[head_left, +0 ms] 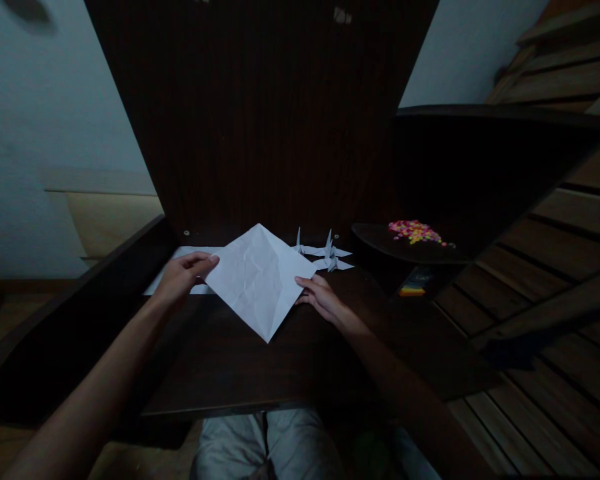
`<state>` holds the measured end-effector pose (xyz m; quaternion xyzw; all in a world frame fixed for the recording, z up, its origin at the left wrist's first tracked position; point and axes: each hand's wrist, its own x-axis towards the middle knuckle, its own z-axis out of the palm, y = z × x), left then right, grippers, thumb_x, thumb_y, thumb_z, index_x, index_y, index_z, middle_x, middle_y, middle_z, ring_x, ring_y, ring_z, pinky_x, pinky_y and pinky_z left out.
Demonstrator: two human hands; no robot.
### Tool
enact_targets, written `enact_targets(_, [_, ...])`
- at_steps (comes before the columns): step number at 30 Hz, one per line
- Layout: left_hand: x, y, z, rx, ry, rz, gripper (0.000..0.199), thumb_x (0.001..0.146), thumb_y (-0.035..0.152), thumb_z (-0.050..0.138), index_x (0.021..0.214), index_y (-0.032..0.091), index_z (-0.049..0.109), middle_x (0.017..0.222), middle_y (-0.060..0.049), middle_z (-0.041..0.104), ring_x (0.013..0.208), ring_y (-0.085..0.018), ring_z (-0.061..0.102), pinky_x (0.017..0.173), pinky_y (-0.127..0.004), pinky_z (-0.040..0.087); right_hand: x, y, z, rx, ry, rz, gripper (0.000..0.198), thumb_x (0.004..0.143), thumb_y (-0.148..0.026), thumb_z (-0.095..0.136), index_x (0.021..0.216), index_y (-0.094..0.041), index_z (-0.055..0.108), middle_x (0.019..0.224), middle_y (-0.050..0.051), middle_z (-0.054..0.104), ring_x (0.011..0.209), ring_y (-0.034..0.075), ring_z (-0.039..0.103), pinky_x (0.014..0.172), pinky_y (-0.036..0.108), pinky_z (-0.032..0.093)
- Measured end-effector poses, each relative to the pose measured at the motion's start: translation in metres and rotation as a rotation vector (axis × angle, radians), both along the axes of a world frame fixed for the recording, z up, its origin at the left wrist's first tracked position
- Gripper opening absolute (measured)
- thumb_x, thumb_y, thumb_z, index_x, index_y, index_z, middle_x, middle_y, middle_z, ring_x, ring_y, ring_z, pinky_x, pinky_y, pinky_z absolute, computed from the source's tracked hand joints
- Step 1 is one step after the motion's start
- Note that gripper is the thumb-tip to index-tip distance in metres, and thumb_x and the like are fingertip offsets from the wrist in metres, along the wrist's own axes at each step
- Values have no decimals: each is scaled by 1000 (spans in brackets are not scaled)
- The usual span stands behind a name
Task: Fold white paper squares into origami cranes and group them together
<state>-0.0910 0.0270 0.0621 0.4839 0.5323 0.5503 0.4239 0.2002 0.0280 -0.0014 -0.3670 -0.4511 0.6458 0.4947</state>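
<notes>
A white square of paper (260, 280) is held up above the desk, turned so that one corner points toward me. Creases run across it, and its middle looks slightly crumpled. My left hand (187, 270) pinches its left corner between thumb and fingers. At the right corner, my right hand (320, 293) grips it with the thumb on top and the fingers beneath. Just behind the paper, to the right, stand several folded paper cranes (332, 257). Partly hidden under my left hand and the held sheet lies more white paper (180, 252).
The dark wooden desk (220, 373) has a tall back panel (260, 120) and a raised left side (80, 293). On a low shelf (380, 243) at right sits a pile of small colourful pieces (415, 231). Below it is a yellow-and-blue item (414, 281). Wooden slats (570, 253) stand farther right.
</notes>
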Motion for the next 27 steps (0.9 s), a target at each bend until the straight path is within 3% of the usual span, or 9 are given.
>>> enact_targets(4, [1,5,-9,-97,103,-143,29,54,38,80,66,15,67,61,0,62,53,-12,55,50,-22,43,0,1,-4,63,-68,-177,39,59,-28,77,94,-16,66,94,5,71,78,19,65,64,28,53])
enact_targets(9, [5,13,-16,-89,136,-205,24,60,36,77,67,15,67,60,-1,62,51,-12,54,47,-21,41,7,0,1,154,-177,-272,33,57,-29,76,86,-16,68,91,5,73,80,21,66,73,32,51])
enact_targets(12, [11,20,-21,-120,71,-270,25,62,33,76,76,15,68,67,-4,68,55,-14,60,47,-22,44,8,4,7,204,-222,-313,33,56,-33,76,84,-16,68,89,5,73,80,22,66,74,33,51])
enact_targets(17, [17,26,-31,-138,-57,-334,46,54,26,82,95,14,66,72,-5,71,56,-17,65,51,-25,50,9,15,15,243,-207,-375,31,55,-33,75,80,-16,68,87,5,73,78,22,66,72,33,51])
enact_targets(20, [18,24,-38,-79,-98,-262,43,54,28,83,90,13,66,70,-5,72,55,-17,65,50,-24,51,11,18,15,228,-195,-390,29,54,-32,76,76,-16,68,84,5,73,77,21,65,72,33,51])
enact_targets(23, [18,20,-41,-54,-114,-226,48,52,30,84,93,13,66,73,-8,73,58,-20,68,54,-28,54,14,18,10,188,-140,-369,26,54,-32,76,71,-15,66,73,3,71,64,17,62,60,27,49])
enact_targets(27, [21,17,-42,-42,-117,-193,54,52,31,84,98,12,65,72,-7,73,57,-20,67,52,-28,53,16,15,0,132,-123,-335,27,58,-35,75,57,-14,58,50,-2,56,40,8,45,36,20,35])
